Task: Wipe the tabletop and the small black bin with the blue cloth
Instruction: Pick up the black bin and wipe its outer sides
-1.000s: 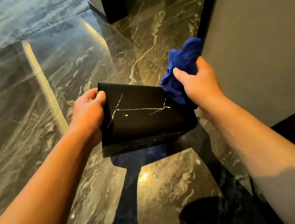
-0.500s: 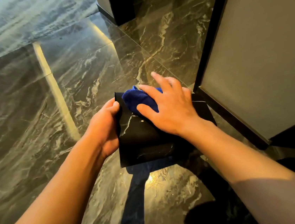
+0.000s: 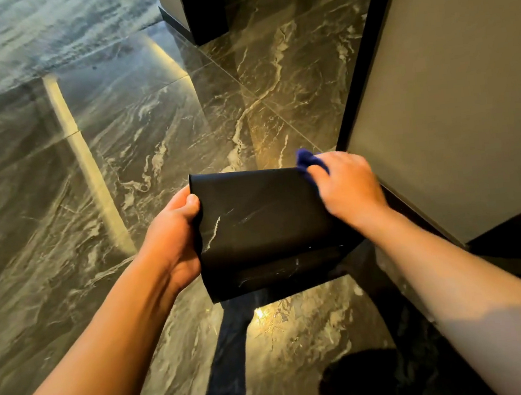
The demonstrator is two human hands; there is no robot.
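The small black bin (image 3: 262, 226) is held up above the floor with a flat side facing me; white veins and scuffs mark that side. My left hand (image 3: 173, 239) grips its left edge, thumb on the face. My right hand (image 3: 347, 187) presses the blue cloth (image 3: 308, 159) against the bin's upper right corner. Only a small fold of the cloth shows past my fingers. The grey tabletop (image 3: 455, 94) lies at the right, its dark edge just beside my right hand.
Glossy dark marble floor (image 3: 117, 148) spreads below and to the left, with bright light reflections. A dark pillar base (image 3: 195, 9) stands at the top centre. My legs in dark trousers (image 3: 229, 363) show beneath the bin.
My right hand with the cloth swept from the bin's right side to the middle of its face, then back to the upper right corner. My left hand kept its grip.
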